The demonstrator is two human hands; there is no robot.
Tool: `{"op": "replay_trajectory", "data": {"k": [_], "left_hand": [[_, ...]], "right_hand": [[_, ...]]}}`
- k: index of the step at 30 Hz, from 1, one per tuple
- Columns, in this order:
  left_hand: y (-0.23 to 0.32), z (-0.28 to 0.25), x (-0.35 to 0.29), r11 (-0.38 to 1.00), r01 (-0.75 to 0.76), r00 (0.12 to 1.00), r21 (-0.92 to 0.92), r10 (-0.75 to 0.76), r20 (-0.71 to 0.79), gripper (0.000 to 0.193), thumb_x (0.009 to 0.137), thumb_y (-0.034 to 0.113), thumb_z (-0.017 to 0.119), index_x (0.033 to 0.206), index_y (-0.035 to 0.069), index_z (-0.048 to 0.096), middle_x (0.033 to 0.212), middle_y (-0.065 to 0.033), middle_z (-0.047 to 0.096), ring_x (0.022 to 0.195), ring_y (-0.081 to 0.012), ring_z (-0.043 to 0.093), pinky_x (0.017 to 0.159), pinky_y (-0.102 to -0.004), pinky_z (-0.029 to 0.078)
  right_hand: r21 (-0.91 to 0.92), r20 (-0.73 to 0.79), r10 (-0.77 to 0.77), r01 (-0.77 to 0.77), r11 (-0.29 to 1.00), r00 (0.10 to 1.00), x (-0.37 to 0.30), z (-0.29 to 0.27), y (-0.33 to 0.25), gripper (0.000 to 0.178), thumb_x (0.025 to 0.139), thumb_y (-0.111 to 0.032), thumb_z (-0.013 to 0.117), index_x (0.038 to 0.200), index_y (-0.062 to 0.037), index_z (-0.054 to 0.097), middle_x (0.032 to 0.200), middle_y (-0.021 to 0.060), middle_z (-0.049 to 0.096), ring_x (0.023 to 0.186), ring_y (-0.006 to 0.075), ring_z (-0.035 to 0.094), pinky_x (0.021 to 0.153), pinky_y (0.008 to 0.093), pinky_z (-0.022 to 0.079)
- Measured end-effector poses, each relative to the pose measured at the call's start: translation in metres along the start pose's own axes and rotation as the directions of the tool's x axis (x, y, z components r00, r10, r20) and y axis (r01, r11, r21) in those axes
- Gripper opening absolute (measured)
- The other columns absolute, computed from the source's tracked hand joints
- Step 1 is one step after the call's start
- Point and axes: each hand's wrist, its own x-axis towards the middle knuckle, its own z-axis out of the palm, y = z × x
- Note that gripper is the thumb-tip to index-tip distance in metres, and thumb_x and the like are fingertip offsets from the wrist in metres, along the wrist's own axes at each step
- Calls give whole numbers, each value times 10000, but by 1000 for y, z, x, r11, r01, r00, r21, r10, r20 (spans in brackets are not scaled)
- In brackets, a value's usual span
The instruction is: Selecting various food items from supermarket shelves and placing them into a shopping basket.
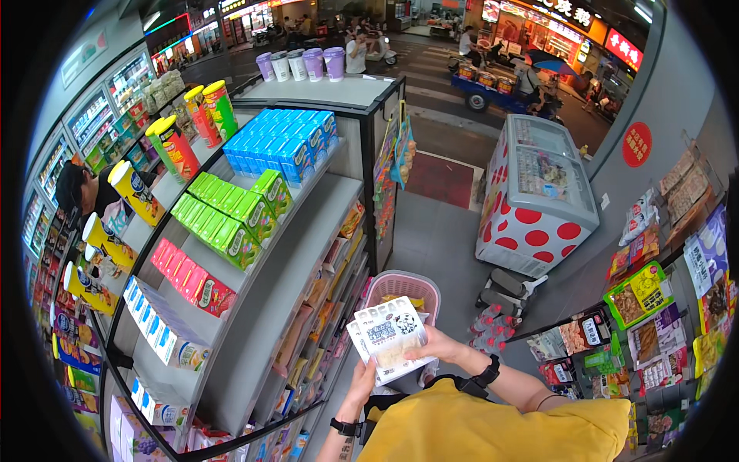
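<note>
In front of my chest, both hands hold a white flat packet of bread [391, 329] with a black-and-white cartoon animal printed on it. A second white packet seems to lie beneath it, its edge showing at the left. My left hand [362, 379] grips the lower left corner, its fingers mostly hidden underneath. Closed around the right edge is my right hand [432, 346], with the thumb over the front. Just beyond the packets stands a pink plastic basket [434, 295] with yellow packages in it.
Left of me is a shelf unit with green boxes [221, 223], blue cartons [281, 142], red boxes [192, 279] and bagged goods on lower shelves. A polka-dot chest freezer [531, 231] stands ahead right. Pink-capped bottles [493, 331] sit by my right arm. Snack bags [637, 296] hang at right.
</note>
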Motion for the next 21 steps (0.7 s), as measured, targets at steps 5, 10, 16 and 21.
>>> {"op": "replay_trajectory", "data": {"k": [5,10,16,21], "left_hand": [[10,5,-6,998,18,1000,-64,-18,-9,460,1075,298,380,1364,-56,438,1313,-135,576,1176,-189,563,1004,-316,444],[-3,0,-8,997,-9,1000,-70,7,-27,464,1079,293,331,1374,-52,427,1325,-152,571,1186,-215,573,1007,-320,450],[1,10,-13,999,-38,999,-7,38,-3,477,1080,291,282,1366,-59,434,1318,-168,575,1198,-225,572,1005,-324,457],[-13,4,-9,998,-60,998,32,59,20,474,1066,255,257,1315,-75,488,1264,-177,608,1171,-235,590,1001,-329,459]], "right_hand": [[-51,17,-19,19,999,1000,-1,10,-6,600,801,-85,801,1325,9,522,1278,70,611,1160,153,575,1019,320,451],[-112,46,-48,53,992,998,-4,12,-4,594,807,-86,799,1324,13,525,1256,67,621,1131,148,588,992,313,470],[-249,71,-20,37,968,997,-10,10,1,616,790,-156,825,1309,11,540,1262,100,603,1135,176,580,994,337,464],[-861,25,-228,137,489,973,-18,12,-8,836,743,-339,846,1386,22,453,1405,221,386,1278,314,433,1104,378,332]]}}
